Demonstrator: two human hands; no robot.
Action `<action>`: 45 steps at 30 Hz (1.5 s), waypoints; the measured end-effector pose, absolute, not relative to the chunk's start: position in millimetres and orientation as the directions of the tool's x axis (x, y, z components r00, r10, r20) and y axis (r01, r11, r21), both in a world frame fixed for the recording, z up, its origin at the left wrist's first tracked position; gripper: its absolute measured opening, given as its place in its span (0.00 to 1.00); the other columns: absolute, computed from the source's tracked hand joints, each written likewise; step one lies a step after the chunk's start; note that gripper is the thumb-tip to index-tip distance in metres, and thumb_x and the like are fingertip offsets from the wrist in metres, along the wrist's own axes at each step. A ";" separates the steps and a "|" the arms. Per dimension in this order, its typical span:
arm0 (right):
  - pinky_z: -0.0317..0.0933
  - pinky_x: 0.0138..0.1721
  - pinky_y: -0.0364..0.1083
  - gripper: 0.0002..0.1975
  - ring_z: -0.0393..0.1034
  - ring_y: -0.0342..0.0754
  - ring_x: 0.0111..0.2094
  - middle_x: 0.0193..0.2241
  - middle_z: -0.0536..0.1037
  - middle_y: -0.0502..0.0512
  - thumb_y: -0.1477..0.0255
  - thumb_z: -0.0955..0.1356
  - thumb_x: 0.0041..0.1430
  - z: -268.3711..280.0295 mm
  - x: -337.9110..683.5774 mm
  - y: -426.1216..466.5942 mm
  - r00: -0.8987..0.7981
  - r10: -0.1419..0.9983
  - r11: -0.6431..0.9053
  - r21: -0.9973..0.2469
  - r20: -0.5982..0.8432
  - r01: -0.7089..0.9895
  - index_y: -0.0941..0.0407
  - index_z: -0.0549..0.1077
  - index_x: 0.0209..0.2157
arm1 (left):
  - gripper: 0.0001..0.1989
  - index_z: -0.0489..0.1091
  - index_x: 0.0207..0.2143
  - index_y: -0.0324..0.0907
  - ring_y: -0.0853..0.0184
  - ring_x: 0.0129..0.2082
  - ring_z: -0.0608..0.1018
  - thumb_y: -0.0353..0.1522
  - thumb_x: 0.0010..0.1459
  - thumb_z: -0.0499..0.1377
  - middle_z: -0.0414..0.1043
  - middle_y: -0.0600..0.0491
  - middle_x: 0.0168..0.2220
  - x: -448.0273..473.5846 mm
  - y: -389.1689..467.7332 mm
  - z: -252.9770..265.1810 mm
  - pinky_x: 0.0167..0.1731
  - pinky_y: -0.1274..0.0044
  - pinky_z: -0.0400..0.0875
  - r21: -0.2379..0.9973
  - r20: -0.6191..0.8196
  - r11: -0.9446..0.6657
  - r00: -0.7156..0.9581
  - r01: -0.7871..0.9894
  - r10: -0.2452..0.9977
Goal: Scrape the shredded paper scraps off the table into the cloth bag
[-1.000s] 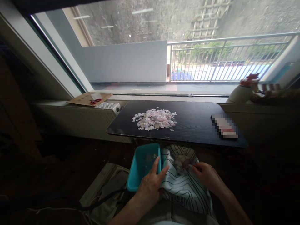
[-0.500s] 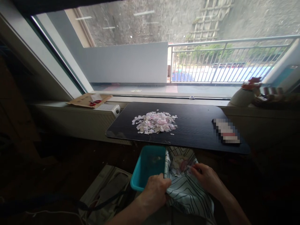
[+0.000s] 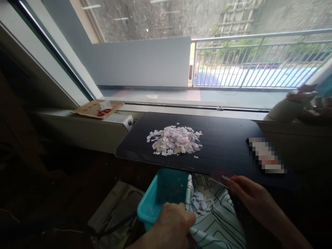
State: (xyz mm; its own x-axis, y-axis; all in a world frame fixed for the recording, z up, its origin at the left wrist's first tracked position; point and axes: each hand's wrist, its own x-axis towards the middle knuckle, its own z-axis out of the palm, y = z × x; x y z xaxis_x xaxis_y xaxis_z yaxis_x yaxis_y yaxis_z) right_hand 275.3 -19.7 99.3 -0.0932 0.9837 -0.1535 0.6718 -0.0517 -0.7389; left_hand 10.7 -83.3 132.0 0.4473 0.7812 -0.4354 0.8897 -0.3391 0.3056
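My left hand (image 3: 172, 221) is closed around the near end of the rim where a turquoise plastic bin (image 3: 151, 193) meets a bin lined with white, black-striped cloth (image 3: 225, 211). Small paper scraps (image 3: 202, 200) lie inside the lined bin. Above its far right side, my right hand (image 3: 249, 190) pinches a thin, see-through pinkish disc-like piece (image 3: 220, 175) by its edge; its exact kind is unclear. On the black table (image 3: 223, 138) beyond is a heap of torn white and pink paper bits (image 3: 177, 140).
At the table's right lies a dark flat object with a blurred-out face (image 3: 267, 155). Red scissors (image 3: 104, 112) rest on brown paper (image 3: 90, 109) on the left sill, beside a white radiator (image 3: 118, 119). A pale rounded figure (image 3: 284, 109) stands on the right sill.
My right hand has lifted out of the lined bin and moved right and up with the pinkish piece. My left hand keeps its hold on the rim. The view has shifted slightly.
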 end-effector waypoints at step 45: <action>0.58 0.33 0.43 0.13 0.67 0.44 0.31 0.33 0.71 0.51 0.66 0.60 0.66 112.8 254.2 31.4 -0.433 0.901 0.340 -0.636 0.010 0.692 0.54 0.73 0.34 | 0.13 0.67 0.23 0.43 0.67 0.25 0.68 0.38 0.46 0.67 0.68 0.57 0.24 -12.3 -83.1 104.7 0.30 0.75 0.56 0.398 -0.139 -0.362 0.446 0.843 0.884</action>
State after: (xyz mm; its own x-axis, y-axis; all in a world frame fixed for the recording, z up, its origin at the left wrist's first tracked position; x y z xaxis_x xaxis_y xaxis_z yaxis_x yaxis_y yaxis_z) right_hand 254.2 31.4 112.8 -0.4332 0.9013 0.0102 0.6924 0.3399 -0.6364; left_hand -12.3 -83.1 104.7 0.4456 0.8844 -0.1388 0.8429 -0.3623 0.3978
